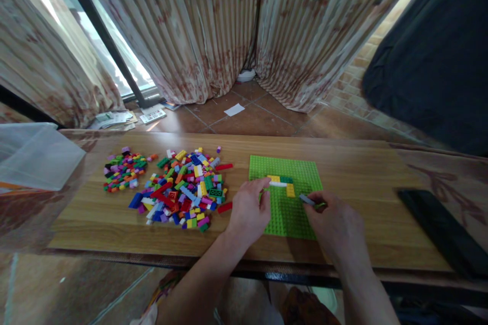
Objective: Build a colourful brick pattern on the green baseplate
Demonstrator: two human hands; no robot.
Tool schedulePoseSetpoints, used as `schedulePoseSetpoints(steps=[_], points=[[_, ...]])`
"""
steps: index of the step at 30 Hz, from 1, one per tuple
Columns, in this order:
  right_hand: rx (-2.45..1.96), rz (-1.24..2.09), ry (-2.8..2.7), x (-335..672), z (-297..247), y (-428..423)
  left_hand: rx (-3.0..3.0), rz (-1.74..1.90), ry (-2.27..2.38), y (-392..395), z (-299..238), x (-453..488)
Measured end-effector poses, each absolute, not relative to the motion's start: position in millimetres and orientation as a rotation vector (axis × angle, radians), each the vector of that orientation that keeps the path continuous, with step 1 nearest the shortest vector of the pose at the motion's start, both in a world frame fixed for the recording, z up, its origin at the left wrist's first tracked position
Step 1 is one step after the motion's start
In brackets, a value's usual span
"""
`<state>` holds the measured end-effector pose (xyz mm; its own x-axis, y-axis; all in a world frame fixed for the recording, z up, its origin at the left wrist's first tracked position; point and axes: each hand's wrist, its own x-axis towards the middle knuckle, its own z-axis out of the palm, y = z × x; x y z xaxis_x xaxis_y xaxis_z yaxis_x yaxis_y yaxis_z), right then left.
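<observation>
A bright green studded baseplate [290, 221] lies on the wooden board. On its upper middle, yellow bricks [290, 191], a white brick [278, 184] and a dark green brick [285, 180] form an angled row. My left hand [249, 208] rests over the plate's left edge, index finger stretched to the row's left end and thumb apart from it; I see nothing held there. Over the plate's right side, my right hand [337, 221] pinches a grey-blue brick [307, 199]. Something greenish shows beneath those fingertips, too small to make out.
Left of the plate spreads a large pile of mixed bricks [186, 188], with a smaller pile [124, 170] beyond it. A translucent plastic bin [34, 155] stands at far left. A dark flat object [442, 228] lies at right. Curtains [213, 35] hang behind.
</observation>
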<state>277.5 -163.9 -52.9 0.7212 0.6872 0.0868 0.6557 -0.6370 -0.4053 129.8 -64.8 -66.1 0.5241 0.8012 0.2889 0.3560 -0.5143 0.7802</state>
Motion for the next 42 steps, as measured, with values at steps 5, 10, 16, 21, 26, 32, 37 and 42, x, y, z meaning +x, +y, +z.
schedulePoseSetpoints(steps=[5, 10, 16, 21, 26, 32, 37, 42], points=[[-2.320, 0.309, -1.133, 272.0, -53.3, -168.7, 2.115, 0.838, 0.949, -64.8, -65.2, 129.4], [-2.293, 0.332, -1.057, 271.3, -53.0, -165.6, 2.123, 0.837, 0.950, -64.9, -65.6, 130.7], [-2.281, 0.243, -1.072, 269.2, -55.0, -161.0, 2.150, 0.794, 0.934, -66.8, -65.2, 130.7], [-2.323, 0.286, -1.044, 268.8, -53.2, -161.7, 2.161, 0.761, 0.924, -68.0, -65.7, 131.0], [-2.370, 0.282, -1.058, 268.0, -51.0, -163.2, 2.197, 0.732, 0.928, -67.9, -66.3, 131.4], [-2.368, 0.257, -1.076, 267.8, -50.4, -163.5, 2.174, 0.747, 0.925, -69.3, -63.2, 131.3], [-2.368, 0.287, -1.039, 270.0, -50.8, -164.1, 2.122, 0.802, 0.967, -65.2, -63.5, 129.9], [-2.341, 0.401, -0.984, 270.3, -50.7, -165.5, 2.032, 0.857, 1.042, -58.8, -63.7, 127.2]])
